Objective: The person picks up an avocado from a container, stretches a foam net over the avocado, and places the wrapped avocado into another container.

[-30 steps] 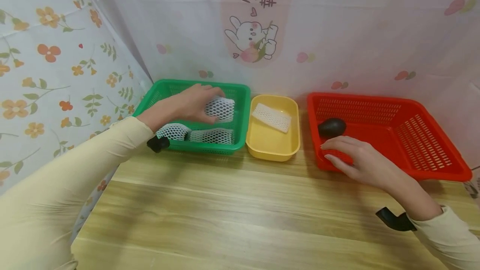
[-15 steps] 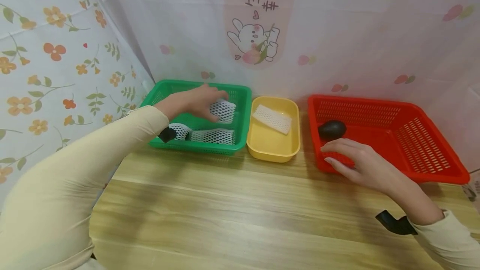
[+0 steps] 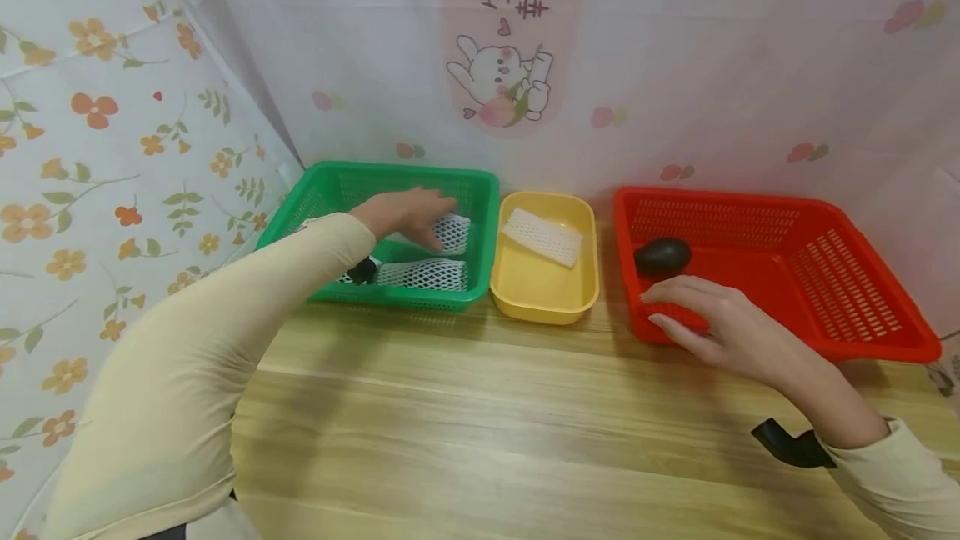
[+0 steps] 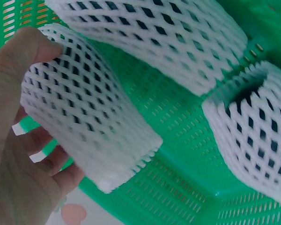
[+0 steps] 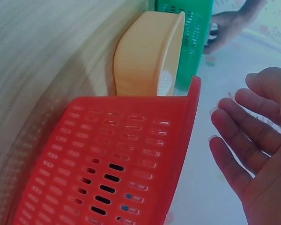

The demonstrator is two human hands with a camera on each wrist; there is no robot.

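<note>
In the left wrist view, my left hand (image 4: pixel 28 154) holds a white foam fruit net (image 4: pixel 89 108) with something dark inside, thumb on top and fingers behind. This happens within the green basket (image 3: pixel 491 227), where the head view shows the left hand (image 3: pixel 412 213) over the net. Two more filled foam nets lie in the basket, one on its side (image 4: pixel 159 37) and one with its mouth showing a dark thing inside (image 4: pixel 262 140). My right hand (image 3: pixel 720 323) hovers at the red basket's (image 3: pixel 780 198) near-left rim, fingers loosely bent, holding nothing. Near it lies a dark, smooth, avocado-shaped item (image 3: pixel 663 255).
Between the two baskets stands a yellow tub (image 3: pixel 543 294) with a flat, pale foam net (image 3: pixel 542 237) in it. A wooden table (image 3: pixel 465 423) extends in front. Printed cloth (image 3: pixel 375 40) hangs behind and at the left.
My left forearm and elbow have swung to the right, and the hand with its foam net sits slightly lower in the green basket. The right hand has stayed in place.
</note>
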